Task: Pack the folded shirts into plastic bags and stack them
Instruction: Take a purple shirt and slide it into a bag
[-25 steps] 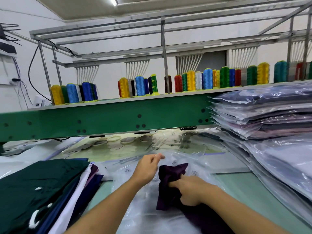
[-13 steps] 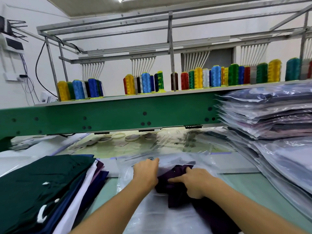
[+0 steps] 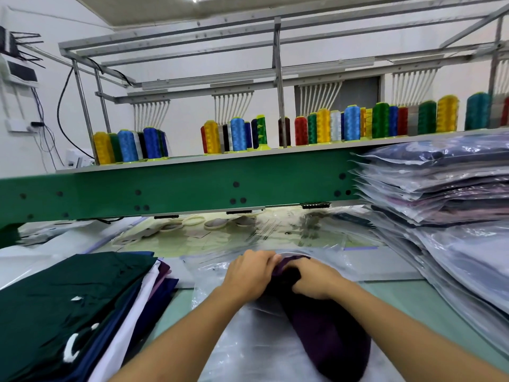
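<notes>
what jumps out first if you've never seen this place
The row of bright thread cones on the shelf above the green beam catches the eye first. At the right rises a tall stack of bagged shirts. In the near centre, the left hand and right hand grip a purple shirt lying on a clear bag.

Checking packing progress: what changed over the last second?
The left hand came down from holding up the mouth of the plastic bag and now grips its edge beside the right hand; together they pushed the purple shirt forward, deeper into the bag. The right hand kept its grip on the shirt. The bagged stack and the unbagged pile stayed put.
</notes>
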{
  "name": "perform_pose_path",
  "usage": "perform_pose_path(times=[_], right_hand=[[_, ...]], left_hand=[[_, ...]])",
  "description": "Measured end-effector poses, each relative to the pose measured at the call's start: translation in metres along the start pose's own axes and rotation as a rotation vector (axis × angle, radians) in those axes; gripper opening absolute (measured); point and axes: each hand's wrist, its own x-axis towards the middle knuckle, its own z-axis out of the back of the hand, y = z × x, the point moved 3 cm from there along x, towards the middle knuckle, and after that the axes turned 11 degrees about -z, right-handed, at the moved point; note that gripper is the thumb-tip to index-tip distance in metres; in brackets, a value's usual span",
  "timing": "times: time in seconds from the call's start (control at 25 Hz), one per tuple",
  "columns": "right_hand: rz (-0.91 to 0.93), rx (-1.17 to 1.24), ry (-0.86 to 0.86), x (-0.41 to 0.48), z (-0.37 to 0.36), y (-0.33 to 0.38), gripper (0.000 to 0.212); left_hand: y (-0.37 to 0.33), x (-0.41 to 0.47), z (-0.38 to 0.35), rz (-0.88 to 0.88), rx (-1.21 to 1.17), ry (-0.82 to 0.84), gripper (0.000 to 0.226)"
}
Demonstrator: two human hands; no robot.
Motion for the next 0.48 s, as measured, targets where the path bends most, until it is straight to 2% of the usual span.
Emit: perform_pose_path(times=[0.12,0.2,0.32,0.48], right_hand=[[-0.035,-0.044,0.037,-0.028,-0.004,-0.025,0.066],[-0.060,-0.100,-0.004,-0.047,-0.010,-0.038,0.062],[-0.075,-0.140,-0.051,-0.064,-0.024,-0.040,0.044],[-0.025,-0.066,-0.083,-0.057,-0.028,-0.022,0.013]], left_hand=[[0.007,-0.008,0.001,0.009,-0.029,0.000,0.047],[0.004,-0.012,-0.001,0.007,-0.026,0.019,0.047],[-0.004,-0.013,-0.006,-0.020,-0.004,0.033,0.045],[-0.008,-0.011,-0.005,-0.066,-0.002,0.023,0.040]])
